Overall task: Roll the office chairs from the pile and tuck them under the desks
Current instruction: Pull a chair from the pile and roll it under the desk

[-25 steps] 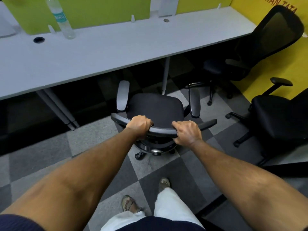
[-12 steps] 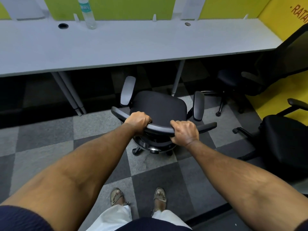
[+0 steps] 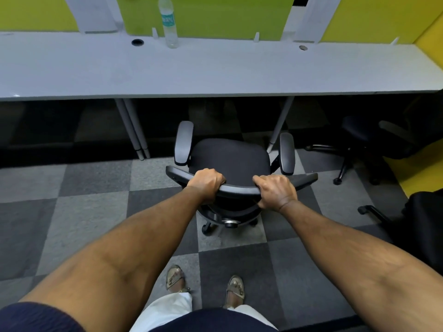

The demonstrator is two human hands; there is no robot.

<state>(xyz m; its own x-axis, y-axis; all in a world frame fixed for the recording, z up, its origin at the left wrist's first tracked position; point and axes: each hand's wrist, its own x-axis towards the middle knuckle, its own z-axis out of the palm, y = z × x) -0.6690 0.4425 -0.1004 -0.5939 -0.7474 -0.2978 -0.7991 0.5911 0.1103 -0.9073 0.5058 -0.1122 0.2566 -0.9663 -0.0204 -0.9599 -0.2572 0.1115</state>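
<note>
- The office chair stands on the carpet in front of the desk, between two slanted desk legs. Its seat is near the desk's front edge and not under it.
- The seat is a rounded black pad with a matte fabric cover. The two armrests are long, grey and smooth, with rounded ends that point toward the desk.
- The backrest rail is a curved bar of dark grey plastic, seen from above.
- The left hand grips the rail left of its middle, with the fingers curled over the top.
- The right hand grips the rail right of its middle, with the fingers wrapped round it and the knuckles up.
- Below the seat, black castors and a round metal-looking knob show.
- The desk top is a long, flat, pale grey slab with a round cable hole.
- A clear plastic bottle stands upright at the back of the desk, against the green partition.
- The floor is a checker of light and dark grey carpet tiles with a rough nap.
- A second black chair sits partly under the desk to the right.
- Part of a third chair shows at the right edge.
</note>
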